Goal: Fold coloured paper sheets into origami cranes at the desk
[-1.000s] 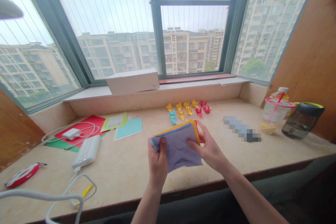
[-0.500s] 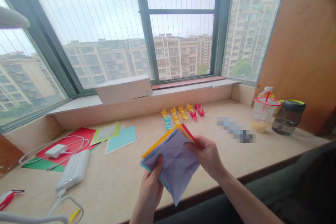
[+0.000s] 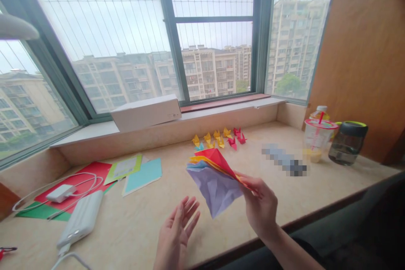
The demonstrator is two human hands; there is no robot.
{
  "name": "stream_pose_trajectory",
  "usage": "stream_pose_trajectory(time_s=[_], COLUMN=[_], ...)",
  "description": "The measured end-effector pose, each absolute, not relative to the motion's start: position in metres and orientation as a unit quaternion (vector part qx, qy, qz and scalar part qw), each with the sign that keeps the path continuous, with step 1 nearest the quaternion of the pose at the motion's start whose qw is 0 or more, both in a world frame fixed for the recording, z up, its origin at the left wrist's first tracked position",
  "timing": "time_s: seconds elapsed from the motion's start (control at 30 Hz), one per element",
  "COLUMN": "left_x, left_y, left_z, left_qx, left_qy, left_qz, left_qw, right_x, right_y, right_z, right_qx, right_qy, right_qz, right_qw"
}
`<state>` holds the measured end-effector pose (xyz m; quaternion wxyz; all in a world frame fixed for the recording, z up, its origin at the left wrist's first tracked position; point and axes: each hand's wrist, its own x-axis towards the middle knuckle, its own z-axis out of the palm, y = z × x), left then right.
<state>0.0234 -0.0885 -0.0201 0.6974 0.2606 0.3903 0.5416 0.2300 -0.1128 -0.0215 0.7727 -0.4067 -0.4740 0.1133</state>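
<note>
A stack of creased origami paper [image 3: 217,190] hangs over the table, purple on the near side with blue, yellow and red layers behind it. My right hand [image 3: 261,202] pinches the stack at its right corner. To the lower left, my left hand [image 3: 180,225] is apart from the paper, its fingers spread and palm bare. Beyond the stack stand several small folded paper cranes: yellow cranes [image 3: 217,136], red cranes [image 3: 237,138] and a light blue crane [image 3: 199,147] that the stack partly hides.
Flat coloured sheets [image 3: 144,175] lie at the left, near a white charger [image 3: 60,193] with its cable and a white power bank [image 3: 80,218]. On the right stand a lidded plastic cup [image 3: 318,137] and a dark bottle [image 3: 346,143]. A white box [image 3: 147,112] rests on the sill.
My left hand has let go of the paper stack and drawn away from it. In my right hand the stack has tilted, showing more of its red layer. The view has shifted slightly.
</note>
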Motion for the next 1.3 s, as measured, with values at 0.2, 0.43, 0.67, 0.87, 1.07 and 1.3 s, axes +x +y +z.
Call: stream_pose_trajectory(time_s=[0.2, 0.43, 0.67, 0.87, 1.07, 1.3], left_x=[0.009, 0.021, 0.030, 0.029, 0.048, 0.051], left_y=[-0.100, -0.098, -0.108, -0.108, -0.114, -0.117], left_z=[0.009, 0.016, 0.016, 0.017, 0.008, 0.005], left_qx=[0.262, 0.325, 0.536, 0.607, 0.483, 0.496], left_qy=[0.290, 0.387, 0.372, 0.372, 0.406, 0.467], left_qz=[0.453, 0.457, 0.477, 0.435, 0.498, 0.591], left_qw=[0.802, 0.732, 0.588, 0.551, 0.595, 0.432], right_x=[0.252, 0.256, 0.244, 0.224, 0.208, 0.202], right_y=[-0.129, -0.143, -0.127, -0.110, -0.108, -0.098], right_z=[-0.015, 0.009, -0.006, -0.002, -0.002, 0.000], right_qx=[-0.243, -0.252, -0.428, -0.336, -0.472, -0.524], right_qy=[-0.861, -0.887, -0.663, -0.501, -0.490, -0.560], right_qz=[-0.002, 0.160, 0.250, 0.539, 0.178, 0.065], right_qw=[0.447, 0.352, 0.561, 0.588, 0.710, 0.639])
